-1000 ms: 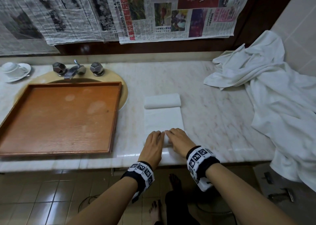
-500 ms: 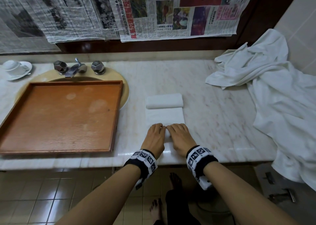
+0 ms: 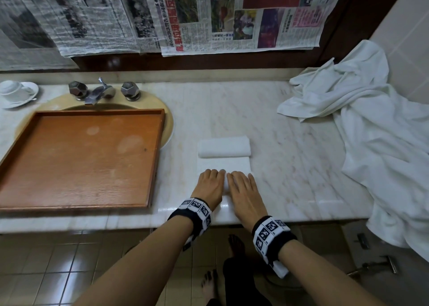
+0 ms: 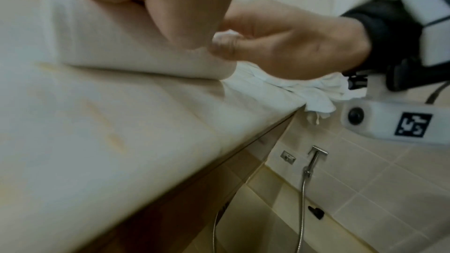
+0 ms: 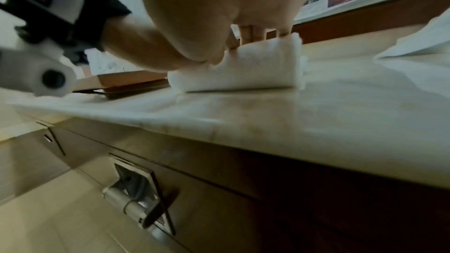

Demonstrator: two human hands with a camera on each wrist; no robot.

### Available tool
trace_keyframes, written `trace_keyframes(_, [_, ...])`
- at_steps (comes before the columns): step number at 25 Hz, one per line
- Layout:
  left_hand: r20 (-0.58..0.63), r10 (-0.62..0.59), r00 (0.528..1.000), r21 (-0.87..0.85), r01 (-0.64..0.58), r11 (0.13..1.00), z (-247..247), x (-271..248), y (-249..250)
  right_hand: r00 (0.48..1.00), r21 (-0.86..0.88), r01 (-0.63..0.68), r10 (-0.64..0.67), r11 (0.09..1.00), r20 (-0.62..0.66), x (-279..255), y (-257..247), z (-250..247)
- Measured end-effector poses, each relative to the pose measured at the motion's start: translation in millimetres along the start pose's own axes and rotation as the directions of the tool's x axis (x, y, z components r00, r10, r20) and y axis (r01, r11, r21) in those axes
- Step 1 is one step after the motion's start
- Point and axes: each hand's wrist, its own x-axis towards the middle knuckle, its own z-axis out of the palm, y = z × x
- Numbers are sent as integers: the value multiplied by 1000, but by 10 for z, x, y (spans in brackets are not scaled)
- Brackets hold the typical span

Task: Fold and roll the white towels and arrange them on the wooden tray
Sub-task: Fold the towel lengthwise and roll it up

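Rolling white towel, near end rolled thick; both hands curled round roll.

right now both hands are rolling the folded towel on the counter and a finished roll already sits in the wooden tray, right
Not quite. The finished roll lies on the counter, just beyond the folded towel, not in the wooden tray. The head view shows it. The left hand and right hand are indeed rolling the towel.
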Motion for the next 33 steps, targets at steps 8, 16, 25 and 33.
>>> trace_keyframes(8, [-320,105,942,60,-91,994,188,-165,40,988,171,-11,-16,985,155,309,226,-164])
trace_keyframes(16, [-300,131,945,110,-102,989,307,-135,-23,925,417,-368,375,831,68,683,537,-359])
trace_keyframes(25, [-295,143,945,89,-122,988,299,-148,-41,817,510,-572,499,643,288,1200,836,-480])
trace_keyframes(33, [-212,119,970,68,-106,992,244,-177,-54,929,545,-370,301,752,215,1313,678,-733])
